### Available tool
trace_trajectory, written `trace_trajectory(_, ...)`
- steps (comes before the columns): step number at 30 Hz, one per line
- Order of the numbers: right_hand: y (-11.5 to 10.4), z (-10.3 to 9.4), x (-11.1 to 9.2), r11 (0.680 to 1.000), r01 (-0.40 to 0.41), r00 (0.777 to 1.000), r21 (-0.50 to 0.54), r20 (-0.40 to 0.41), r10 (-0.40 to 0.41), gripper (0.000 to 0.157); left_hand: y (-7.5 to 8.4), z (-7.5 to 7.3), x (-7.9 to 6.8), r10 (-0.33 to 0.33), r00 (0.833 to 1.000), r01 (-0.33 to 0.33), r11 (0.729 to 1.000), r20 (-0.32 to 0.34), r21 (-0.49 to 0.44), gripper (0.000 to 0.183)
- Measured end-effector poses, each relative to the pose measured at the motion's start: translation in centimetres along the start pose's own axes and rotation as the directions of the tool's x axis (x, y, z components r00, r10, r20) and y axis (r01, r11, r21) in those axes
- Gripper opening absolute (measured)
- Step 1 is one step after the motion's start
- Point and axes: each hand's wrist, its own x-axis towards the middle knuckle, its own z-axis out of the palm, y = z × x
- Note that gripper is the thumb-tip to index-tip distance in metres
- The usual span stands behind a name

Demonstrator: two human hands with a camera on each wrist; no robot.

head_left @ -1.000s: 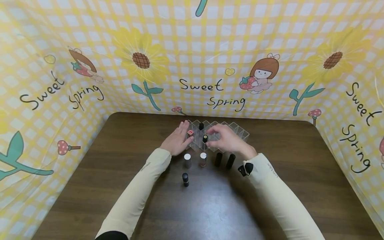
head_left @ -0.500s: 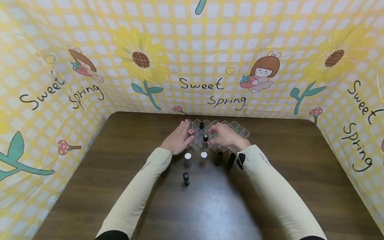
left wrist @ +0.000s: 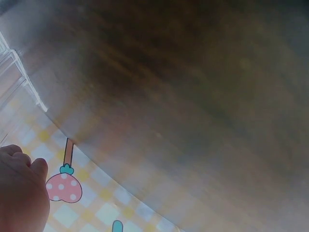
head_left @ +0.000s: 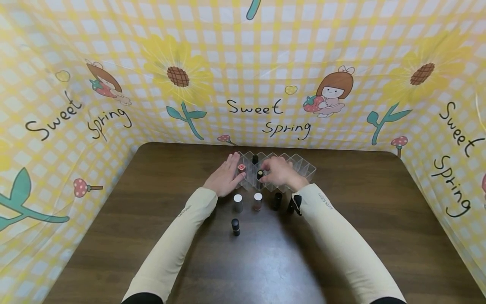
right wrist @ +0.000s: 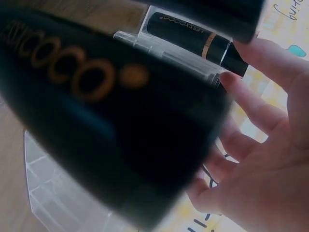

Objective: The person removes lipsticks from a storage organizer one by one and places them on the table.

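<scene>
My left hand (head_left: 222, 177) lies with straight fingers along the left end of a clear lipstick organizer (head_left: 306, 165). My right hand (head_left: 284, 172) is over its middle, thumb and index finger pinching the top of a black lipstick (head_left: 260, 174) that stands in a front compartment. The right wrist view shows that lipstick (right wrist: 190, 38) with a gold band and lettering, its end between the fingertips. A red-topped lipstick (head_left: 241, 168) sits in a compartment beside my left thumb, and a black-capped one (head_left: 255, 159) in the back row. In the left wrist view, part of my left hand (left wrist: 21, 188) shows near the organizer edge (left wrist: 26, 79).
Before the organizer on the wooden table (head_left: 152, 219) stand a white-capped grey tube (head_left: 237, 203), a white-capped pinkish tube (head_left: 257, 202) and a black tube (head_left: 277, 201). Another black tube is partly behind my right wrist. Nearer stands a dark lipstick (head_left: 235, 227). Yellow checked cloth (head_left: 247, 84) surrounds the table.
My right wrist and forearm have swung left and forward, now partly covering the rightmost black tube. The fingers stay at the same lipstick. My left hand keeps its place.
</scene>
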Motion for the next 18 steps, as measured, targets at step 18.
trace_trajectory(18,-1.2,0.2,-0.3,0.997,-0.074,0.997,-0.018,-0.003,0.074,0.029,0.4,-0.1,-0.2,-0.024,1.000,0.024,1.000,0.011,-0.014,0.075)
